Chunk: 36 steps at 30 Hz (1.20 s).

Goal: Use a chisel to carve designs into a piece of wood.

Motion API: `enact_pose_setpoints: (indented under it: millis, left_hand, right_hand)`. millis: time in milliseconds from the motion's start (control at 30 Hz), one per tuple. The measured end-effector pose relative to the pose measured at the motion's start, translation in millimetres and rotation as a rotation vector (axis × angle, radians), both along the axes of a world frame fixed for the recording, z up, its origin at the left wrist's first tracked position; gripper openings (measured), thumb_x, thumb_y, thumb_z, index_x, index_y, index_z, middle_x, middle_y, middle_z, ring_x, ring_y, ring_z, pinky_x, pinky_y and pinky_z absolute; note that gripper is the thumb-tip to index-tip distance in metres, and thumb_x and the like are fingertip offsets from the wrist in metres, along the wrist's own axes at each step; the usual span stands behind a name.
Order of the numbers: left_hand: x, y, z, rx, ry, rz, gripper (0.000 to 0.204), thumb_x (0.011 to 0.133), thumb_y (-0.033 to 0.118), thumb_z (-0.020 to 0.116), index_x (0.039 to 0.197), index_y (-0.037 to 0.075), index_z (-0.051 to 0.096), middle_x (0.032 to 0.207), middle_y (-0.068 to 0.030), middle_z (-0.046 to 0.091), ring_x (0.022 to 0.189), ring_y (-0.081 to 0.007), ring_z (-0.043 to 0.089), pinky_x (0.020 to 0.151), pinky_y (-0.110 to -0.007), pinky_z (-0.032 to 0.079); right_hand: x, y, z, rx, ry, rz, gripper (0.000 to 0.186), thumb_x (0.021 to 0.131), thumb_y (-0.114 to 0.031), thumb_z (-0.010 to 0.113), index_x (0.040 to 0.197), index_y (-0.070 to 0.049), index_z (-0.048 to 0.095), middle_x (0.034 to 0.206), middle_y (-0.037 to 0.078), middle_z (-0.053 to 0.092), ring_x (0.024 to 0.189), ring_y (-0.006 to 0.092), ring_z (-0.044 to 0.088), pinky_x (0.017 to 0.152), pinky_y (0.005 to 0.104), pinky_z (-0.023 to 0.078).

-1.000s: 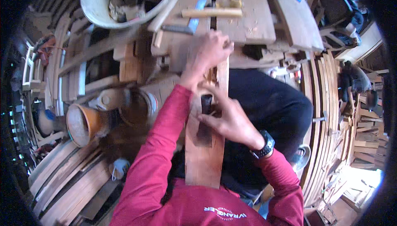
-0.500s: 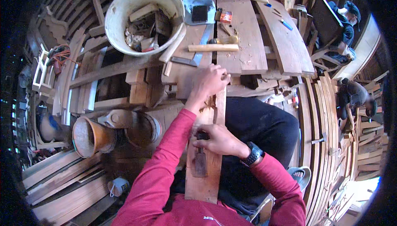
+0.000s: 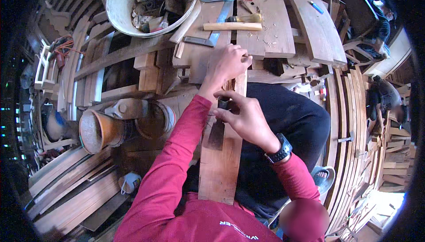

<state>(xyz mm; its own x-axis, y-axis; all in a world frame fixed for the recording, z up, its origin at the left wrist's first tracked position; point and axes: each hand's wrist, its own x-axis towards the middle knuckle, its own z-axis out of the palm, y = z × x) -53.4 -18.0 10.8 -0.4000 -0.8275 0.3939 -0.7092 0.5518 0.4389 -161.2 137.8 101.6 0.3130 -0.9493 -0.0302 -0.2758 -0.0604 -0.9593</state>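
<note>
Room over the board's near end (image 3: 218,178) — ahead, white bucket (image 3: 116,7), stick (image 3: 232,27) and metal square (image 3: 200,41) in the way.

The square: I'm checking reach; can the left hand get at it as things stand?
Probably yes: the square lies just beyond the left hand, with no object visible between them, though the stick lies across it.

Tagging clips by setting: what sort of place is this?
Likely a woodworking shop: long boards stacked at the right, an L-shaped square beyond the hands, and a dark flat tool on a wooden workpiece.
</note>
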Motion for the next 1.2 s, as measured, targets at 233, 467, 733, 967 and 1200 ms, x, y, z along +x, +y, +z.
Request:
enact_pose_setpoints:
  millis: [233,467,733,967,1200]
  left_hand:
    - [1,2,4,0.024,0.031,-0.013,0.026,0.087,0.029,0.072,0.082,0.003,0.073,0.085,-0.0153,0.068,0.085,-0.0355,0.067,0.077,-0.046,0.054]
    - [5,0,-12,0.054,0.089,-0.064,0.022,0.088,0.024,0.073,0.085,0.002,0.072,0.086,-0.0164,0.065,0.084,-0.0375,0.064,0.078,-0.046,0.052]
    - [-1,-21,0,0.029,0.166,-0.1,0.022,0.09,0.022,0.072,0.086,0.0,0.071,0.085,-0.0179,0.063,0.087,-0.037,0.064,0.081,-0.045,0.051]
    - [13,-151,47,-0.071,0.006,0.167,0.035,0.09,0.026,0.069,0.12,0.007,0.066,0.12,-0.021,0.062,0.116,-0.039,0.056,0.104,-0.048,0.045]
    - [34,-238,23,0.075,-0.298,0.348,0.073,0.094,0.048,0.061,0.152,0.007,0.042,0.148,-0.0193,0.051,0.14,-0.038,0.042,0.117,-0.053,0.033]
  right_hand:
    - [3,14,-12,-0.072,-0.027,0.159,0.034,0.084,-0.011,0.077,0.115,0.0,0.07,0.088,0.023,0.072,0.079,0.0254,0.075,0.075,0.0361,0.057]
    - [8,24,-41,-0.161,0.098,0.28,0.032,0.086,-0.014,0.075,0.115,-0.001,0.071,0.097,0.02,0.075,0.089,0.0274,0.076,0.08,0.0363,0.058]
    - [4,23,-38,-0.211,0.091,0.252,0.034,0.089,-0.022,0.074,0.116,-0.001,0.07,0.101,0.02,0.074,0.091,0.0289,0.075,0.079,0.0371,0.058]
    - [0,8,-15,-0.055,0.05,0.059,0.033,0.088,-0.024,0.075,0.113,-0.003,0.07,0.094,0.023,0.072,0.084,0.0357,0.073,0.074,0.0423,0.059]
    - [3,15,-34,-0.109,0.128,0.356,0.037,0.086,-0.017,0.074,0.119,-0.002,0.069,0.09,0.019,0.073,0.077,0.0281,0.074,0.075,0.0366,0.058]
